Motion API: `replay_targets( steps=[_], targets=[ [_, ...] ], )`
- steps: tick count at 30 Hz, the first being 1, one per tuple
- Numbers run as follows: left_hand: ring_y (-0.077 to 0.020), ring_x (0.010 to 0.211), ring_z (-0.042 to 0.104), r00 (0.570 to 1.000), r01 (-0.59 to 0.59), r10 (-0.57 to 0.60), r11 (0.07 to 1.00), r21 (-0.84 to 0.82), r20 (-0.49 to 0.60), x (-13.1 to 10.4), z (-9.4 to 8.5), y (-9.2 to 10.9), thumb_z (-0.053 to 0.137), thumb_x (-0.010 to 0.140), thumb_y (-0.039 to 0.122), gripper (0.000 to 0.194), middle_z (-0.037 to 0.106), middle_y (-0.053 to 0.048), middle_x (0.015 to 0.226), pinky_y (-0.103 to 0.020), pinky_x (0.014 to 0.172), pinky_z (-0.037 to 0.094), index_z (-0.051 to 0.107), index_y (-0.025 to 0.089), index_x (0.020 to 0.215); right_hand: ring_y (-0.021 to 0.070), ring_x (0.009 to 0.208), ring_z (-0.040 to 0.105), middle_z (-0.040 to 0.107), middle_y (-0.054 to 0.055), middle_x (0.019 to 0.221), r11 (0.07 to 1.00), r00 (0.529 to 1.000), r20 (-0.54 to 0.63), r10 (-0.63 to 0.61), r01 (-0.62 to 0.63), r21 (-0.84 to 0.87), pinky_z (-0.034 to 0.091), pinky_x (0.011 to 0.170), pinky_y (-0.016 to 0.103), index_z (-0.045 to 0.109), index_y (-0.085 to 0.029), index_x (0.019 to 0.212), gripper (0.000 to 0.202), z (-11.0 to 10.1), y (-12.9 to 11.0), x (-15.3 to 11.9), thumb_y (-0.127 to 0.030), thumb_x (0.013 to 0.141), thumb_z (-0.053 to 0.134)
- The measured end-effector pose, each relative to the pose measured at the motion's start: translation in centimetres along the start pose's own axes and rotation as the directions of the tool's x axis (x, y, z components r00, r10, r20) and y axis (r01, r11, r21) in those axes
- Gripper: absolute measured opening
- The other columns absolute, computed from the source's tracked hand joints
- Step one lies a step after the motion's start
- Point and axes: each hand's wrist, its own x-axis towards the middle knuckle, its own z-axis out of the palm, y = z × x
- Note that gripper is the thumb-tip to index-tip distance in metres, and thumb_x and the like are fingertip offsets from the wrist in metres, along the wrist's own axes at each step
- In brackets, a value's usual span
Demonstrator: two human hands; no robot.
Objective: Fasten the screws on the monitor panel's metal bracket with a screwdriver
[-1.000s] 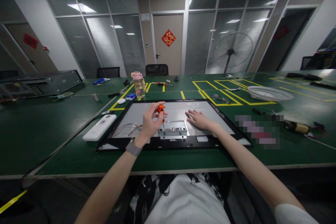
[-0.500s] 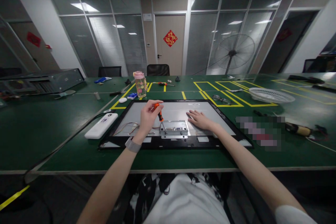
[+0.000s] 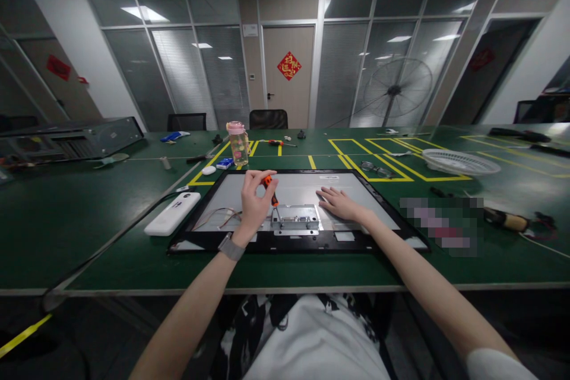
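Observation:
A flat display panel with a black frame lies back side up on the green table in front of me. Near its front edge sits a metal bracket with ports along it. My left hand pinches the orange-and-black handle of a screwdriver, whose shaft slants down to the bracket's left end. What the tip touches is too small to make out. On the panel's right half, my right hand lies flat with its fingers stretched out. Thin wires run across the panel to the left of my left wrist.
Left of the panel are a white power bank and a black cable. Behind it stand a pink-lidded bottle and a blue packet. Glasses, a white basket and a dark cylindrical part lie to the right.
My left hand and wrist have turned and shifted slightly to the right around the screwdriver handle. My right hand stays in place on the panel.

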Motion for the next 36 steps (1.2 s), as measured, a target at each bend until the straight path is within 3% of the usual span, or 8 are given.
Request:
replay_targets(
  steps=[4,11,15,19,22,28,32,36],
  targets=[
    [-0.0193,0.101,0.056,0.999,-0.053,0.053,0.998,0.028,0.009,-0.12,-0.23,0.26,0.036,0.097,0.025,0.031,0.058,-0.007,0.103,-0.032,0.087,0.046,0.065,0.020,0.108,0.0332,0.142,0.020,0.024,0.010,0.155,1.000,1.000,0.000,0.004,-0.004,0.010,0.019,0.111,0.056,0.030,-0.021,0.147,0.061,0.07,0.02,0.03,-0.050,0.094,0.023],
    [-0.0168,0.089,0.056,0.994,-0.112,0.112,0.993,0.049,-0.002,-0.15,-0.06,0.66,0.052,0.091,0.024,0.022,0.055,-0.005,0.095,-0.031,0.082,0.047,0.065,0.019,0.108,0.0343,0.142,0.020,0.026,0.011,0.155,1.000,1.000,-0.009,-0.004,0.004,0.001,0.021,0.109,0.058,0.031,-0.021,0.147,0.060,0.20,0.12,0.15,-0.049,0.095,0.024],
    [-0.0162,0.087,0.056,0.997,-0.075,0.075,0.997,0.032,-0.023,-0.11,-0.15,0.55,0.051,0.091,0.026,0.021,0.052,-0.004,0.093,-0.030,0.082,0.047,0.068,0.020,0.102,0.0340,0.141,0.022,0.027,0.011,0.154,1.000,1.000,-0.016,-0.009,0.009,-0.008,0.021,0.109,0.057,0.032,-0.021,0.147,0.059,0.21,0.18,0.18,-0.049,0.095,0.024],
    [-0.0181,0.097,0.059,0.999,-0.018,0.022,0.994,-0.105,0.037,-0.20,-0.09,0.28,0.040,0.097,0.025,0.030,0.060,-0.007,0.104,-0.033,0.087,0.046,0.064,0.020,0.113,0.0344,0.141,0.021,0.026,0.011,0.155,1.000,1.000,-0.014,-0.008,0.008,-0.008,0.022,0.109,0.057,0.031,-0.021,0.147,0.060,0.22,0.18,0.18,-0.050,0.095,0.024],
    [-0.0169,0.092,0.060,0.999,0.030,-0.022,0.984,-0.174,0.048,-0.18,0.10,0.10,0.047,0.094,0.025,0.026,0.062,-0.007,0.103,-0.031,0.084,0.047,0.061,0.020,0.116,0.0346,0.141,0.021,0.026,0.011,0.155,1.000,1.000,-0.014,-0.006,0.006,-0.003,0.022,0.109,0.057,0.031,-0.021,0.147,0.060,0.27,0.22,0.20,-0.050,0.095,0.024],
    [-0.0146,0.081,0.056,0.998,0.057,-0.059,0.992,-0.110,-0.019,0.22,-0.04,-0.05,0.063,0.084,0.028,0.014,0.055,-0.003,0.088,-0.026,0.075,0.046,0.069,0.019,0.094,0.0344,0.142,0.020,0.025,0.011,0.155,1.000,1.000,-0.011,-0.009,0.009,0.005,0.021,0.109,0.058,0.031,-0.022,0.147,0.060,0.43,0.42,0.30,-0.051,0.094,0.024],
    [-0.0182,0.097,0.058,0.998,0.065,-0.064,0.984,-0.164,0.012,0.19,-0.19,0.00,0.042,0.095,0.027,0.028,0.061,-0.006,0.099,-0.030,0.084,0.045,0.068,0.019,0.103,0.0347,0.141,0.021,0.025,0.011,0.155,1.000,1.000,-0.011,-0.013,0.013,0.004,0.021,0.109,0.058,0.031,-0.022,0.147,0.060,0.49,0.50,0.38,-0.050,0.094,0.024],
    [-0.0166,0.088,0.060,0.995,0.078,-0.066,0.979,-0.188,0.070,0.00,-0.05,0.16,0.047,0.094,0.028,0.026,0.062,-0.005,0.097,-0.029,0.080,0.046,0.064,0.020,0.112,0.0346,0.142,0.021,0.025,0.011,0.155,1.000,1.000,-0.014,-0.009,0.009,0.008,0.021,0.109,0.058,0.031,-0.021,0.147,0.060,0.45,0.41,0.34,-0.050,0.094,0.024]
  ],
)
